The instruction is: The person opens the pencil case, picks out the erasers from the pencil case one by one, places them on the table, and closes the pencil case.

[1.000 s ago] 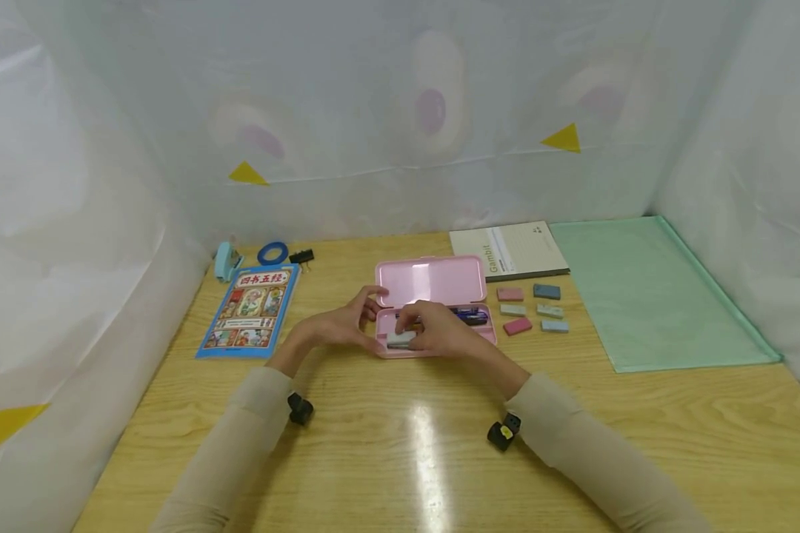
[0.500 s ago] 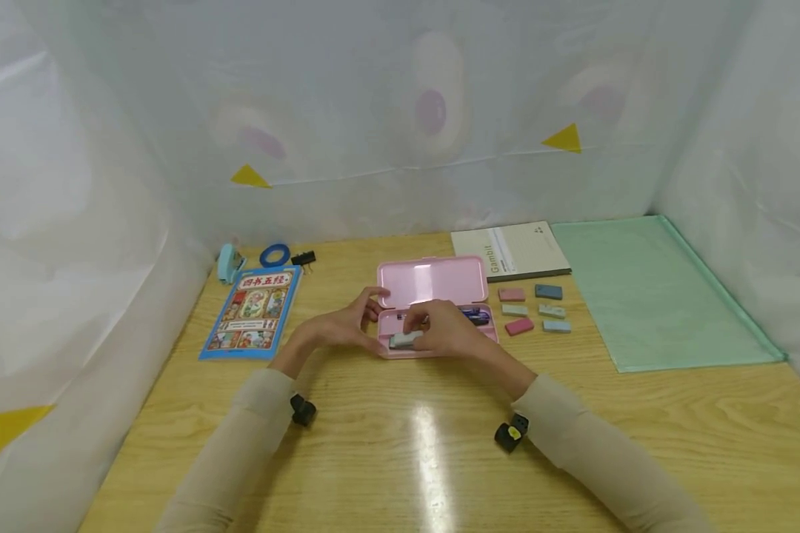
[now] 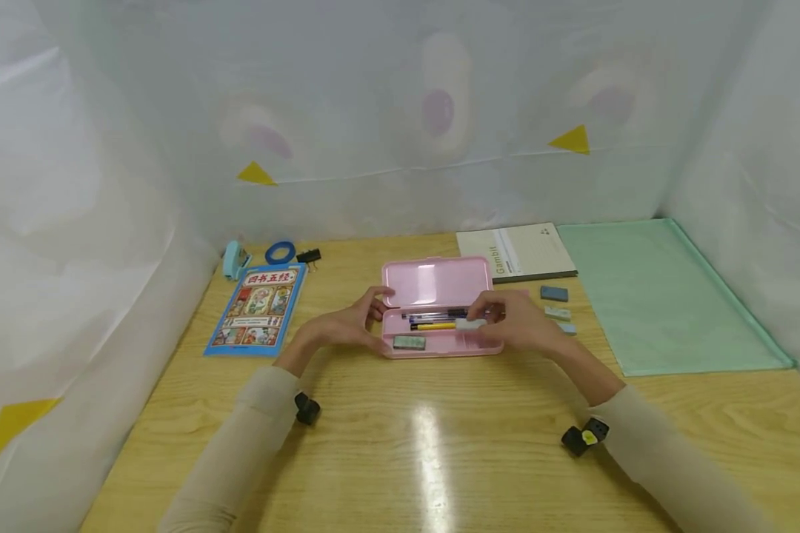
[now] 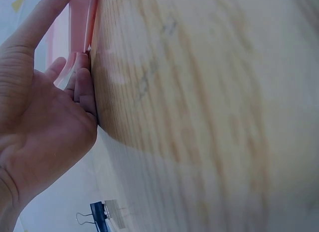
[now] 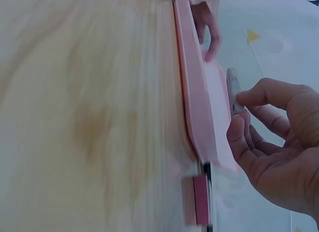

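Fingers [image 5: 244, 98] of right hand [image 3: 520, 326] pinch a pale eraser [image 5: 232, 90] over the open pink pencil case [image 3: 440, 342], frame centre. Left hand [image 3: 347, 326] braces the case's left end, fingers straight. Eraser looks light, firm, grippy; hold its long edges.

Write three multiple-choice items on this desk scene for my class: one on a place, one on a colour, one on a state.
1. Where does the eraser lie?
A. In the pencil case's tray, left end
B. On the notebook
C. On the green mat

2. What colour is the pencil case?
A. Blue
B. Pink
C. Grey

3. How is the case's lid?
A. Shut
B. Taken off
C. Open, standing behind the tray

Answers:
1 A, it rests inside the tray near the left hand.
2 B, tray and lid are pink.
3 C, the lid stands open behind the pens.
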Demonstrator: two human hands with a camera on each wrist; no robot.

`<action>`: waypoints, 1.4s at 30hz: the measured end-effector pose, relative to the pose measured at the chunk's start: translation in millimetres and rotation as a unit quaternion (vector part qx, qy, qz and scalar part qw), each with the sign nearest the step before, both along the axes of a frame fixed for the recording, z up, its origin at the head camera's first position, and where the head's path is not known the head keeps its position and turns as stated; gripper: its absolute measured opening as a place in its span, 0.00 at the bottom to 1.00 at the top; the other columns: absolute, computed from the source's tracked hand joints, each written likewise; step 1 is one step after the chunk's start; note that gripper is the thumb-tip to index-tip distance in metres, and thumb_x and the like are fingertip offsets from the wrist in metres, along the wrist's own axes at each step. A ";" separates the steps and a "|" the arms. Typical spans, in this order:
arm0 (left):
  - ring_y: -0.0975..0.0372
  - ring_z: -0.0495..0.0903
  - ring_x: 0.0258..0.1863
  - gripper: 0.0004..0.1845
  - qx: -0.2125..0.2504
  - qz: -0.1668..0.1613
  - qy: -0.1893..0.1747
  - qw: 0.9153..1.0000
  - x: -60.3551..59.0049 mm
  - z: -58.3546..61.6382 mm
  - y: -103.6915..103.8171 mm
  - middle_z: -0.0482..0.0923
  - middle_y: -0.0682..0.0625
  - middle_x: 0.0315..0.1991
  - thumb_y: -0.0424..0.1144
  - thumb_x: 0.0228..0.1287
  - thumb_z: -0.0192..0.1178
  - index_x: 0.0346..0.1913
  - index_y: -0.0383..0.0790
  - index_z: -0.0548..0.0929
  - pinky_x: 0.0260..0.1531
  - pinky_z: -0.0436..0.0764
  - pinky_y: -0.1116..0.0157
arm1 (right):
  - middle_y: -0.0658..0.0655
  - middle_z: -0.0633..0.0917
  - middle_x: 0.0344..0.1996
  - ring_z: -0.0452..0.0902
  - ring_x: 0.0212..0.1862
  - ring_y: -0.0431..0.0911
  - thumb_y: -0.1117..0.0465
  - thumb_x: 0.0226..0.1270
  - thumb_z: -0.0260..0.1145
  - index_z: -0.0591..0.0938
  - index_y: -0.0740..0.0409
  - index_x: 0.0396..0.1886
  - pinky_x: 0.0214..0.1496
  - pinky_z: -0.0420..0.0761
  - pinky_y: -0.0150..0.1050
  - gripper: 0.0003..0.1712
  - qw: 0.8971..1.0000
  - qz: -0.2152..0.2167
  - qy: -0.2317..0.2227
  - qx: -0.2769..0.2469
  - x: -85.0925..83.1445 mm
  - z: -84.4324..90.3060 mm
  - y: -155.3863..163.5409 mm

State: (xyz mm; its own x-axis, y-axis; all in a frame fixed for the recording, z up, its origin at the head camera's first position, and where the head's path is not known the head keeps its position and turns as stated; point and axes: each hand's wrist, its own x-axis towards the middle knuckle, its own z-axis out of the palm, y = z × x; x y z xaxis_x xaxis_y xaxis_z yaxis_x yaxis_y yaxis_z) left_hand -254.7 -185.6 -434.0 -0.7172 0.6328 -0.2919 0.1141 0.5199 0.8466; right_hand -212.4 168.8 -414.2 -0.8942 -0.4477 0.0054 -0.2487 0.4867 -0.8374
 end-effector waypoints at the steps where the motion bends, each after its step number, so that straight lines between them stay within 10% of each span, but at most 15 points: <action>1: 0.52 0.64 0.61 0.55 -0.001 0.000 0.000 1.000 -0.2 0.1 0.0 0.63 0.42 0.62 0.39 0.58 0.78 0.79 0.53 0.49 0.67 0.65 0.54 | 0.56 0.84 0.40 0.76 0.38 0.50 0.69 0.59 0.74 0.88 0.53 0.42 0.35 0.76 0.37 0.12 1.000 0.000 0.000 -0.001 0.2 -0.6 7.2; 17: 0.53 0.63 0.60 0.57 -0.007 0.004 0.003 1.000 -0.7 -1.3 -0.9 0.62 0.43 0.61 0.40 0.57 0.79 0.79 0.53 0.49 0.64 0.65 0.56 | 0.51 0.83 0.36 0.69 0.31 0.41 0.67 0.65 0.74 0.86 0.52 0.44 0.33 0.73 0.36 0.10 0.997 0.028 0.019 0.075 18.3 -6.0 84.7; 42: 0.53 0.64 0.61 0.57 -0.010 0.004 0.009 1.000 1.0 -1.6 -0.4 0.62 0.43 0.61 0.41 0.57 0.79 0.80 0.53 0.49 0.66 0.66 0.55 | 0.55 0.87 0.43 0.79 0.37 0.44 0.67 0.70 0.71 0.86 0.59 0.52 0.39 0.80 0.36 0.12 0.995 0.091 0.010 0.035 17.1 -4.5 38.6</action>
State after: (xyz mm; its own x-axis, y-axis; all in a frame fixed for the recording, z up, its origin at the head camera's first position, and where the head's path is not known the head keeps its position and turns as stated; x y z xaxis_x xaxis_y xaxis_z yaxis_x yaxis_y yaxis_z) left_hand -253.7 -185.9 -435.6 -0.7274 0.6211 -0.2917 0.1255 0.5383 0.8334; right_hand -195.3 207.4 -418.7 -0.7977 -0.6028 -0.0157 -0.3542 0.4894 -0.7969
